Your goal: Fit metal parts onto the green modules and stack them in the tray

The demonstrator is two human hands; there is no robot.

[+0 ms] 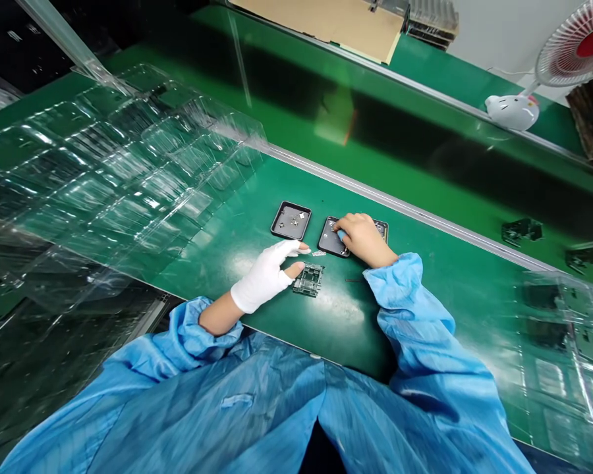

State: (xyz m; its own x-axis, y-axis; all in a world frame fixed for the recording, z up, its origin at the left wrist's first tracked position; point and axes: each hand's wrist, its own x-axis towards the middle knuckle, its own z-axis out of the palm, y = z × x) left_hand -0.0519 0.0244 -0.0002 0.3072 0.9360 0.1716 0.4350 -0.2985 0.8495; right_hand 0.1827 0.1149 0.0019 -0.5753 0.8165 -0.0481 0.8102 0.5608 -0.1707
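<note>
My left hand [271, 271], in a white glove with bare fingertips, hovers by the left edge of a green circuit board panel [309, 281] lying on the bench. Its thumb and fingers are apart with nothing between them. A tiny white strip of parts [319, 253] lies just beyond the panel. My right hand [362, 237], bare with a blue cover on one finger, reaches into a dark shallow tray [332, 245] of small metal parts. Its fingers are bent together; what they pinch is too small to make out. To the left sits a second dark tray [290, 229] with several small pieces.
Stacked clear plastic trays [128, 171] cover the left of the green bench [247, 217]. More clear trays [568, 342] with dark boards stand at right. A metal rail [375, 192] runs behind. Loose boards [522, 232] and a fan [514, 112] are farther back.
</note>
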